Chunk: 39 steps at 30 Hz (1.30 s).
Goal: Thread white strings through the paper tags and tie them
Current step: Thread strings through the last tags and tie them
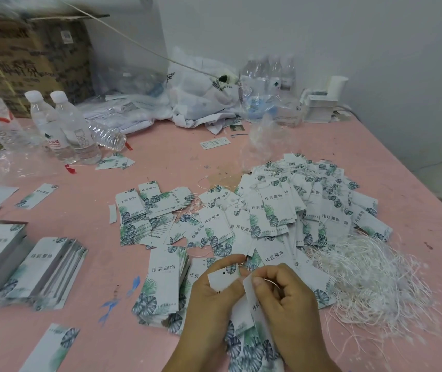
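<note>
Holding a small punched paper tag [224,277] between curled fingers, the left hand [212,299] sits low over the pink surface [85,264]. Just beside it, the right hand [284,299] pinches a thin white string [268,281] against a longer leaf-printed tag [253,304]. Loose strings [370,285] lie heaped to the right, near a spread pile of tags [281,210].

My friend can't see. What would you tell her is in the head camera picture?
Two hands hold paper tags over a pink table: the left hand grips a tag with a punched hole, the right hand pinches a thin string. Loose white strings lie right; water bottles stand far left.
</note>
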Each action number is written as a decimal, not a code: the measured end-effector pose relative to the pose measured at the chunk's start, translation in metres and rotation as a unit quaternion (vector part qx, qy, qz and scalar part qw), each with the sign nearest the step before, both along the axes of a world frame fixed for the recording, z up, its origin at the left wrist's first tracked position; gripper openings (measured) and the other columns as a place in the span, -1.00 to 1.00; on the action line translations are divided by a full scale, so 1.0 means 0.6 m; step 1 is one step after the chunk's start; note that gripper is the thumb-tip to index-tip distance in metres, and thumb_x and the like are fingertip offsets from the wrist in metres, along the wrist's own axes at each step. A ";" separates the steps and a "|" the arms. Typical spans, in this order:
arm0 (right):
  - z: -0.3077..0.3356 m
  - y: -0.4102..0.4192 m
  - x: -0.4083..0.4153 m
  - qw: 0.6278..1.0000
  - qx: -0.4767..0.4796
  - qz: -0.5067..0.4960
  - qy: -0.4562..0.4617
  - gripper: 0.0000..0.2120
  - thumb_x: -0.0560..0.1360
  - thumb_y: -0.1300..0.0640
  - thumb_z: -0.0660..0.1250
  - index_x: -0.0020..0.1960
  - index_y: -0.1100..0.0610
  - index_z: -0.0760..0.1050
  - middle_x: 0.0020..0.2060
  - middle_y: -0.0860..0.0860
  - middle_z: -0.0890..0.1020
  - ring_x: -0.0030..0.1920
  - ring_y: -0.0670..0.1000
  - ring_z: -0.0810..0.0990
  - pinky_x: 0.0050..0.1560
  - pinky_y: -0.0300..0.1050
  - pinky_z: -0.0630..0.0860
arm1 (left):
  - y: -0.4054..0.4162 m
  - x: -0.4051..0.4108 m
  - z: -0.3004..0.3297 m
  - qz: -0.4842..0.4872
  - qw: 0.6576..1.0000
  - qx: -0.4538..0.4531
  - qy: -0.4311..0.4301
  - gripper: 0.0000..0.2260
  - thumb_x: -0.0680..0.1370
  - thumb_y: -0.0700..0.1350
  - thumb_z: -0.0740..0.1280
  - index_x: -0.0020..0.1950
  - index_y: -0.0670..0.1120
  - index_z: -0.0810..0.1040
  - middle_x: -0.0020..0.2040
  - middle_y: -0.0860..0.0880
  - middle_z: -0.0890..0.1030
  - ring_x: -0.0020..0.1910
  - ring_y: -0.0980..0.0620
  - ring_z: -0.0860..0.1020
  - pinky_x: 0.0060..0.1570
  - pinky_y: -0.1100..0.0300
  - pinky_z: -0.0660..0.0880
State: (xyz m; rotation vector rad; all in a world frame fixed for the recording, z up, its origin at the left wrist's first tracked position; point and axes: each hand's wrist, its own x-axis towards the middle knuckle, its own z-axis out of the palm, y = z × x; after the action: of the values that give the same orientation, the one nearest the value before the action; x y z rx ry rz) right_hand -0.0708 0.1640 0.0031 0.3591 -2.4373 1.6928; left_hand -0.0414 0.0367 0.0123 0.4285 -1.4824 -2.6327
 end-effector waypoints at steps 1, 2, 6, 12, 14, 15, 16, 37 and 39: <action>0.001 0.000 0.000 1.000 -0.007 0.005 -0.008 -0.77 0.48 0.21 0.43 -0.10 -0.14 0.57 -0.34 -0.06 0.57 -0.43 -0.07 0.40 -0.40 -0.11 0.44 | 0.001 0.001 0.000 0.003 1.000 -0.004 0.004 -0.63 0.29 -0.19 0.59 0.08 -0.06 0.68 -0.12 -0.25 0.68 -0.22 -0.16 0.66 -0.25 0.07 0.60; 0.001 0.001 0.000 1.000 -0.014 0.008 -0.016 -0.76 0.48 0.22 0.43 -0.11 -0.14 0.58 -0.34 -0.05 0.58 -0.43 -0.04 0.41 -0.40 -0.10 0.45 | 0.002 0.001 -0.001 0.006 1.000 -0.011 0.009 -0.62 0.28 -0.17 0.61 0.07 -0.06 0.68 -0.15 -0.23 0.68 -0.23 -0.14 0.66 -0.26 0.08 0.59; 0.005 0.001 0.000 0.999 -0.031 0.012 -0.040 -0.74 0.47 0.24 0.43 -0.14 -0.15 0.60 -0.33 -0.02 0.61 -0.36 0.16 0.49 -0.36 -0.02 0.51 | 0.003 0.000 -0.002 0.017 0.999 -0.047 0.020 -0.60 0.23 -0.05 0.61 0.04 -0.02 0.68 -0.22 -0.15 0.68 -0.30 -0.04 0.63 -0.33 0.17 0.55; 0.019 0.010 -0.009 0.974 -0.130 0.059 -0.177 -0.90 0.48 0.17 0.42 -0.13 -0.02 0.65 -0.37 0.08 0.64 -0.46 0.08 0.53 -0.48 -0.11 0.51 | 0.004 -0.001 -0.005 0.019 0.999 -0.036 0.020 -0.73 0.38 -0.09 0.53 0.07 -0.01 0.65 -0.28 -0.15 0.61 -0.33 -0.07 0.55 -0.29 0.08 0.50; 0.021 0.024 -0.023 0.934 -0.223 0.078 -0.266 -0.92 0.41 0.11 0.43 -0.12 0.10 0.66 -0.43 0.07 0.57 -0.59 -0.06 0.34 -0.62 -0.27 0.27 | 0.002 -0.003 -0.007 0.024 0.999 -0.018 0.013 -0.73 0.40 -0.08 0.51 0.09 0.00 0.64 -0.22 -0.21 0.62 -0.28 -0.12 0.56 -0.19 -0.03 0.50; 0.021 0.033 -0.030 0.912 -0.259 0.084 -0.307 -0.87 0.37 0.09 0.43 -0.13 0.14 0.66 -0.45 0.08 0.54 -0.61 -0.09 0.29 -0.64 -0.31 0.21 | 0.001 -0.003 -0.007 0.026 1.000 -0.009 0.010 -0.72 0.40 -0.06 0.51 0.09 0.01 0.64 -0.21 -0.22 0.63 -0.26 -0.14 0.59 -0.19 -0.04 0.52; 0.020 0.042 -0.037 0.889 -0.291 0.086 -0.342 -0.85 0.35 0.11 0.44 -0.13 0.17 0.66 -0.47 0.09 0.52 -0.63 -0.11 0.27 -0.66 -0.34 0.19 | -0.001 -0.004 -0.007 0.027 1.000 -0.005 0.009 -0.73 0.40 -0.05 0.51 0.08 0.02 0.64 -0.19 -0.23 0.65 -0.25 -0.15 0.62 -0.20 -0.04 0.55; 0.033 0.066 -0.046 0.612 -0.642 0.177 -0.427 -0.66 0.16 0.24 0.68 -0.14 0.18 0.63 -0.56 -0.07 0.33 -0.57 -0.17 0.10 -0.64 -0.34 0.12 | -0.001 -0.005 -0.017 0.088 0.989 -0.121 0.008 -0.61 0.32 0.21 0.48 0.10 0.16 0.62 0.02 -0.04 0.71 0.08 -0.11 0.65 0.14 -0.20 0.55; 0.032 0.055 -0.044 0.651 -0.622 0.161 -0.404 -0.79 0.29 0.20 0.58 -0.13 0.20 0.63 -0.51 -0.04 0.37 -0.58 -0.16 0.18 -0.66 -0.33 0.20 | 0.003 -0.004 -0.017 0.073 0.987 -0.143 0.017 -0.69 0.35 0.16 0.47 0.07 0.17 0.63 -0.14 -0.13 0.71 -0.13 -0.12 0.65 -0.05 -0.06 0.56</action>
State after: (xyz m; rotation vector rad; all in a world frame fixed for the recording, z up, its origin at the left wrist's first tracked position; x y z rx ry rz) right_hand -0.0971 0.1970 0.0223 -0.2613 -0.7423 3.6560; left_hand -0.0436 0.0386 0.0020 0.4425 -1.7125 -2.2586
